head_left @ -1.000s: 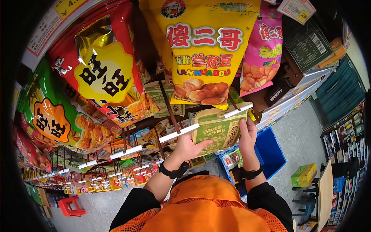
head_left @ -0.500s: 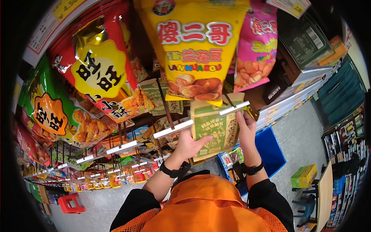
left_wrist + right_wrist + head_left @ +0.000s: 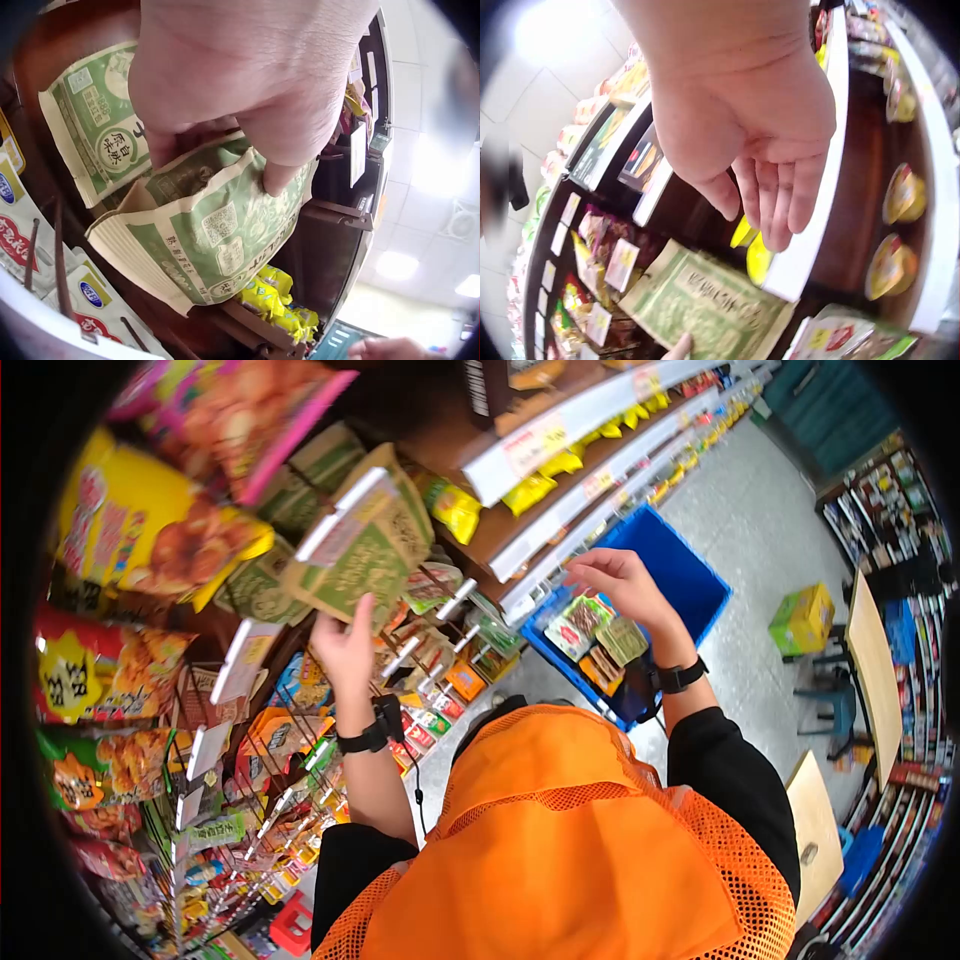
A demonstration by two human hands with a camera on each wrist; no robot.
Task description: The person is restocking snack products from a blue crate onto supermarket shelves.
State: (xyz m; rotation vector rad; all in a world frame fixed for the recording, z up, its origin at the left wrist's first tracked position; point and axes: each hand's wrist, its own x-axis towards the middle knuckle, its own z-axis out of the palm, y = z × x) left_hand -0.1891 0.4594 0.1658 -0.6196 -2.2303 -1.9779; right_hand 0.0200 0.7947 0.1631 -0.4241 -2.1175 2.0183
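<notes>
My left hand (image 3: 345, 650) grips the lower edge of a green-and-tan paper snack bag (image 3: 385, 550), thumb on its front. The bag hangs among the shelf hooks, with a white price-tag holder overlapping it in the head view. In the left wrist view the fingers pass behind the bag (image 3: 232, 247), and a similar bag (image 3: 101, 127) is behind them. Off to the right, my right hand (image 3: 625, 590) is above a blue crate (image 3: 700, 565) and holds nothing; the right wrist view shows its fingers (image 3: 780, 199) extended and side by side.
Inside the crate lie several packets, one a small green packet (image 3: 622, 641). Yellow (image 3: 140, 525) and pink snack bags (image 3: 250, 420) hang at the left. Price-tagged shelves (image 3: 560, 445) run along the crate's far side. A wooden table (image 3: 870, 660) and a yellow box (image 3: 802, 618) are farther right.
My right hand has let go of the green-and-tan bag and moved right, over the crate. The left hand still holds the bag. The head view has turned to the right.
</notes>
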